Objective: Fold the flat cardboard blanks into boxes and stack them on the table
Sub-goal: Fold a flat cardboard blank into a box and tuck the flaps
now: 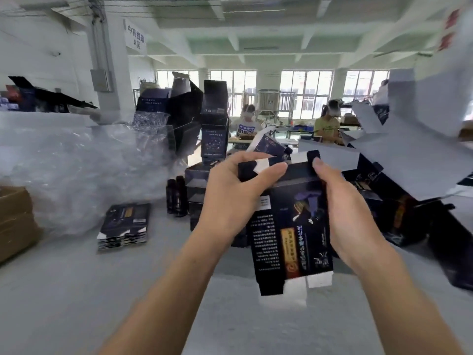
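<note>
A dark printed cardboard box (289,226), partly opened into a sleeve, hangs above the grey table (76,290) between both hands. My left hand (230,198) grips its upper left side, thumb lying across a white-edged top flap. My right hand (343,213) holds the right side, thumb pressing the far top edge. White flaps hang open at the near end. A short stack of flat blanks (125,226) lies on the table to the left. Folded dark boxes (213,129) are stacked upright behind my hands.
Crumpled clear plastic wrap (76,170) fills the left of the table, with a brown carton (15,221) at its edge. Two dark bottles (176,198) stand by the stack. Loose opened blanks (409,149) pile up on the right. Two people sit at far tables.
</note>
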